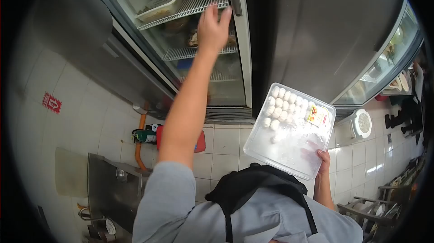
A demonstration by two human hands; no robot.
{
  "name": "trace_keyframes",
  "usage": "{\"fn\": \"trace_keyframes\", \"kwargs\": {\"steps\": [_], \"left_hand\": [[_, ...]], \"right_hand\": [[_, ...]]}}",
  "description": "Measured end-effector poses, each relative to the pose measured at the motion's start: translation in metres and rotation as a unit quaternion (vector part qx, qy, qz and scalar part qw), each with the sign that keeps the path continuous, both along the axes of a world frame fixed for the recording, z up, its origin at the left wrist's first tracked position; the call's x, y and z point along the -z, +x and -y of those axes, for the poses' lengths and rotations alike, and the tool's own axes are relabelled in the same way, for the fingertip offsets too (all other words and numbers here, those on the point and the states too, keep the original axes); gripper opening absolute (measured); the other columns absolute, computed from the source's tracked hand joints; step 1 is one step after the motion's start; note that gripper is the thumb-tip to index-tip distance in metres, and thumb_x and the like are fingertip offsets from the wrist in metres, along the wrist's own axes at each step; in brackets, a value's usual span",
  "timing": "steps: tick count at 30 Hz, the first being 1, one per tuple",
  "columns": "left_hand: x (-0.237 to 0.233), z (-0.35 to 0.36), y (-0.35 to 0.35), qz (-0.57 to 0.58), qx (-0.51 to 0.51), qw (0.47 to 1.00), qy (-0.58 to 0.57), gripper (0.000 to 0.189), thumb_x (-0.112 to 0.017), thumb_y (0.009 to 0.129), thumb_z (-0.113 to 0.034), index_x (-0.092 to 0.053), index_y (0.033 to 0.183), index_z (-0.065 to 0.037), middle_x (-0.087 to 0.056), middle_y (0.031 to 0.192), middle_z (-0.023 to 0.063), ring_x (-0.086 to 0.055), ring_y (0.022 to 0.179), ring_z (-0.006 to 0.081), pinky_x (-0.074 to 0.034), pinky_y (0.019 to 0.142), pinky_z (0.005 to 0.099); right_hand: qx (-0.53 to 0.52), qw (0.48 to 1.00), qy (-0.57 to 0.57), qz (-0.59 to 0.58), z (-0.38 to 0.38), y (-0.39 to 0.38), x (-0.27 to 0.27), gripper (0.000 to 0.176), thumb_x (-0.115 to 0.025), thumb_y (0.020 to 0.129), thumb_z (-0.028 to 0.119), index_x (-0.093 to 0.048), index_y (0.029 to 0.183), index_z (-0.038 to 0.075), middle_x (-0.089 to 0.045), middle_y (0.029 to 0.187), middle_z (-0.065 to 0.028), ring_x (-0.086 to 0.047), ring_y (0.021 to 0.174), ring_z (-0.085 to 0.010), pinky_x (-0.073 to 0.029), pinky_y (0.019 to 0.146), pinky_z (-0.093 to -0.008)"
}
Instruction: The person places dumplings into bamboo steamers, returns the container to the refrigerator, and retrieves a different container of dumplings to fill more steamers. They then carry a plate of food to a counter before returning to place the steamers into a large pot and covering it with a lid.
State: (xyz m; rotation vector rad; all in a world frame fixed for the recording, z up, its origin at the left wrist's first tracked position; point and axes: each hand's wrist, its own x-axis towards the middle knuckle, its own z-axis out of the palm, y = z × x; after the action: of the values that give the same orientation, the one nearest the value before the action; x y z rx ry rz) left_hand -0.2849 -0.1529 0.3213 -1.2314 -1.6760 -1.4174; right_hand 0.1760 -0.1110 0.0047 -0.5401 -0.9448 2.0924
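Cold store: We stand before the open glass-door fridge (235, 39), the tray (289, 152) out in the aisle, level, above the tiled floor (226, 148).
Left hand: Our left hand (213, 28) is raised to the upper wire shelf (199, 4), fingers spread and gripping nothing; we cannot tell whether it touches the wire.
Right hand: Our right hand (323, 161) is clamped on the tray's near corner and carries it alone. The two hands are well apart.
Done so far: By our reading, the door is open and the tray loaded and brought to the fridge.
Left to do: The tray is not yet on any shelf, and no clear gap for it shows from here.
Trays: one.
White balls (282, 107): roughly twenty, packed in rows at the far end, one loose nearer the middle; too close-set for an exact count.
Labelled packet (318, 115): one, beside the balls.
Wire shelves: three in view.
Basket (160, 7): one, on the upper shelf.
Hands: two, both ours.
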Motion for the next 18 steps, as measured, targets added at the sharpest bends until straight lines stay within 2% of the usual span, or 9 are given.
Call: {"fn": "trace_keyframes", "kwargs": {"steps": [1,2,5,8,11,14,15,16,18], "left_hand": [[-0.029,-0.016,-0.012,-0.003,0.013,0.999,-0.031,0.056,-0.061,0.091,-0.045,-0.057,0.120,0.003,-0.064,0.111,0.0220,-0.062,0.104,0.0366,-0.050,0.087,0.0404],[-0.046,-0.039,-0.025,-0.069,-0.025,0.997,0.006,0.051,-0.059,0.092,-0.048,-0.063,0.103,0.001,-0.067,0.086,0.0207,-0.066,0.084,0.0388,-0.050,0.074,0.0449],[-0.078,-0.067,-0.039,-0.096,-0.084,0.990,-0.068,0.048,-0.057,0.092,-0.048,-0.062,0.087,0.000,-0.065,0.078,0.0217,-0.062,0.080,0.0437,-0.048,0.072,0.0474],[-0.080,-0.069,-0.026,-0.033,-0.070,0.996,-0.043,0.038,-0.055,0.094,-0.035,-0.062,0.086,0.001,-0.064,0.086,0.0306,-0.061,0.088,0.0506,-0.047,0.077,0.0558],[-0.064,-0.070,-0.039,-0.090,-0.062,0.994,-0.005,0.044,-0.059,0.092,-0.043,-0.059,0.078,-0.001,-0.060,0.072,0.0225,-0.056,0.075,0.0476,-0.047,0.068,0.0469],[-0.046,-0.007,0.008,0.005,0.062,0.998,0.015,0.038,-0.062,0.094,-0.033,-0.055,0.075,-0.001,-0.062,0.069,0.0099,-0.050,0.055,0.0265,-0.044,0.057,0.0378],[-0.033,0.013,0.020,-0.003,0.165,0.981,0.099,0.027,-0.061,0.097,-0.021,-0.056,0.080,-0.001,-0.062,0.070,0.0047,-0.042,0.058,0.0134,-0.039,0.054,0.0293],[-0.023,0.051,0.040,0.110,0.172,0.974,0.095,0.018,-0.060,0.098,-0.016,-0.061,0.090,0.000,-0.066,0.078,0.0031,-0.052,0.068,0.0077,-0.045,0.061,0.0247],[0.020,0.138,0.034,0.138,0.281,0.930,0.190,0.023,-0.054,0.097,-0.013,-0.060,0.113,0.001,-0.064,0.109,0.0126,-0.059,0.101,0.0203,-0.048,0.090,0.0354]], "right_hand": [[0.012,1.000,-0.005,0.005,0.005,0.002,0.001,0.079,-0.064,0.077,0.021,-0.031,0.144,-0.004,-0.054,0.130,-0.0273,-0.064,0.102,-0.0465,-0.058,0.081,-0.0520],[0.024,1.000,-0.009,0.009,0.008,0.003,0.004,0.078,-0.064,0.077,0.021,-0.032,0.144,-0.004,-0.054,0.130,-0.0273,-0.064,0.102,-0.0466,-0.058,0.082,-0.0522],[0.040,0.999,-0.014,0.019,0.013,0.008,0.014,0.078,-0.064,0.076,0.020,-0.032,0.143,-0.004,-0.054,0.129,-0.0264,-0.064,0.102,-0.0461,-0.058,0.083,-0.0526],[0.049,0.998,-0.003,0.029,0.000,0.012,0.035,0.078,-0.064,0.075,0.020,-0.033,0.142,-0.004,-0.056,0.127,-0.0262,-0.063,0.103,-0.0466,-0.058,0.084,-0.0536],[0.028,0.999,-0.008,0.023,-0.018,0.014,0.038,0.076,-0.065,0.075,0.018,-0.033,0.141,-0.005,-0.057,0.125,-0.0269,-0.065,0.100,-0.0462,-0.058,0.084,-0.0539],[-0.037,0.997,-0.001,0.071,-0.039,0.014,0.025,0.074,-0.064,0.075,0.015,-0.034,0.140,-0.004,-0.057,0.124,-0.0282,-0.066,0.098,-0.0462,-0.058,0.083,-0.0543],[-0.061,0.995,-0.003,0.073,-0.052,0.007,0.023,0.073,-0.063,0.075,0.014,-0.033,0.140,-0.004,-0.057,0.124,-0.0286,-0.066,0.097,-0.0463,-0.058,0.083,-0.0542],[-0.085,0.993,-0.007,0.077,-0.061,-0.003,0.022,0.073,-0.063,0.075,0.012,-0.033,0.140,-0.003,-0.057,0.124,-0.0290,-0.067,0.096,-0.0464,-0.058,0.083,-0.0541],[-0.132,0.988,-0.020,0.077,-0.074,-0.029,0.023,0.072,-0.062,0.075,0.010,-0.033,0.140,-0.002,-0.057,0.125,-0.0296,-0.066,0.096,-0.0469,-0.058,0.084,-0.0543]]}}
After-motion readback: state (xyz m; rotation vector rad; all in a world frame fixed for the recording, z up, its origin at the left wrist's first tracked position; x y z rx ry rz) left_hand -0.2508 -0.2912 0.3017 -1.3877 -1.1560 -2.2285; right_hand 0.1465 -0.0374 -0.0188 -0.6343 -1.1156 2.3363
